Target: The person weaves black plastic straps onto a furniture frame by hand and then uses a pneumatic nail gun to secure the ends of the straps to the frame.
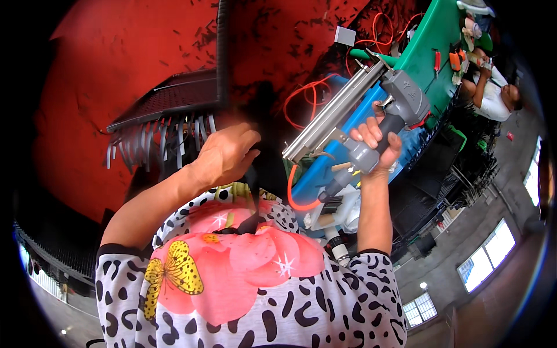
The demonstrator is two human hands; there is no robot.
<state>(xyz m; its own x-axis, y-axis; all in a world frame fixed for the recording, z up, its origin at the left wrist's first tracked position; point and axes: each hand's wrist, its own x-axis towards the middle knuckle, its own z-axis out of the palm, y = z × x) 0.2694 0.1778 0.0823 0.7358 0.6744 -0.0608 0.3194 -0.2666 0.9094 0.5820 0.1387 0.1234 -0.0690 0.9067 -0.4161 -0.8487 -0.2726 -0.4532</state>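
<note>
In the head view, the right hand (374, 142) is holding the staple gun (406, 95), fingers clamping its handle (391, 129), right of the panel (174, 98). The left hand (228, 152) is curling near strips (165, 142); whether its fingers are gripping anything, I cannot tell.

From my end I see one marking: a short pale marking (408, 87) on the grey housing (402, 97) of the air stapler (335, 111). Too small on my feed to read reliably. Can't make out any print on the small white box (344, 36) left of the stapler's far end. Nothing else legible around the stapler.
</note>
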